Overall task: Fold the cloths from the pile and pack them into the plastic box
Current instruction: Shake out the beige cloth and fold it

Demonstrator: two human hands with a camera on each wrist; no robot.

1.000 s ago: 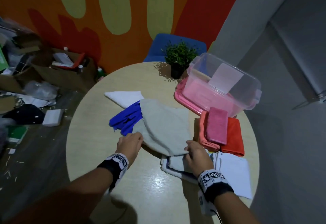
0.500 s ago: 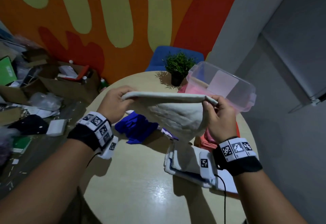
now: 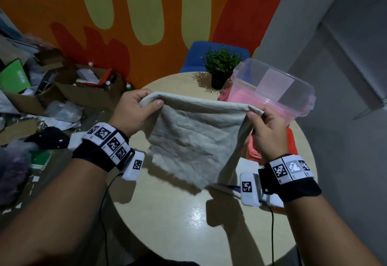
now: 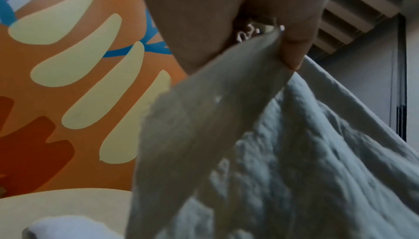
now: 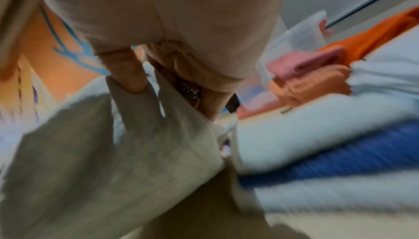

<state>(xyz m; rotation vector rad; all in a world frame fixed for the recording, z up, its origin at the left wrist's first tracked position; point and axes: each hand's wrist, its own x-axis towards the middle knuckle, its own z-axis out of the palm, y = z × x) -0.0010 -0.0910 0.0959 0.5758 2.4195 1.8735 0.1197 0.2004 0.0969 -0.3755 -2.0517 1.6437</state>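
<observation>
The grey cloth point(image 3: 194, 137), lying on the pile at the table's near right edge a second ago, now hangs in the air between two raised hands. The left hand point(image 3: 134, 114) pinches one top corner between thumb and curled fingers; the right hand point(image 3: 266, 131) pinches the other the same way. The top hem runs level from left to right across the table point(image 3: 178, 213), and the rest drops toward its middle, the lower edge clear of the surface. The cloth's long axis lies side to side, so the coming fold likely turns on bringing the two corners together. The box point(image 3: 278, 89) stands at the far right edge, nearer the right hand, with folded cloths point(image 5: 310, 80) beside it. Since half a second ago the cloth has opened flatter
</observation>
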